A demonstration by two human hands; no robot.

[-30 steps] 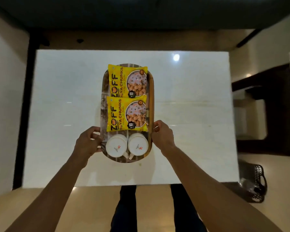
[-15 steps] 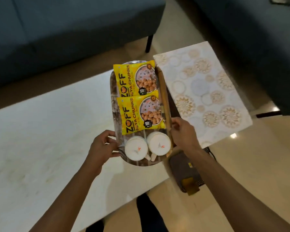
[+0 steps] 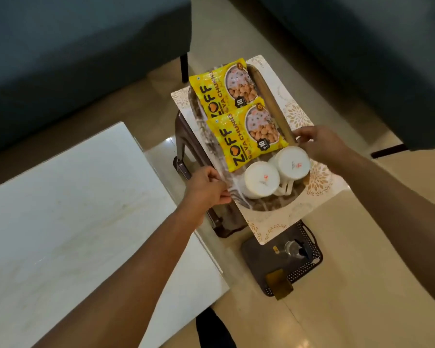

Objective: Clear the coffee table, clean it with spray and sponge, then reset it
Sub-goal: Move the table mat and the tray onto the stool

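Note:
An oval wooden tray (image 3: 274,106) carries two yellow snack packets (image 3: 226,96) (image 3: 239,144) and two upturned white mugs (image 3: 261,180) (image 3: 293,164). My left hand (image 3: 206,188) grips the tray's near left rim. My right hand (image 3: 319,144) grips its right rim. The tray sits over a patterned white side table (image 3: 319,182), to the right of the white marble coffee table (image 3: 73,209). Whether the tray touches the side table is unclear.
A dark perforated basket (image 3: 301,270) on the floor below the side table holds a spray bottle (image 3: 296,248) and a brown sponge (image 3: 279,282). Dark sofas (image 3: 73,51) (image 3: 362,51) stand behind and to the right. My legs show at the bottom.
Both hands have carried the tray off the coffee table and to the right, over the patterned side table. My view has swung right with it.

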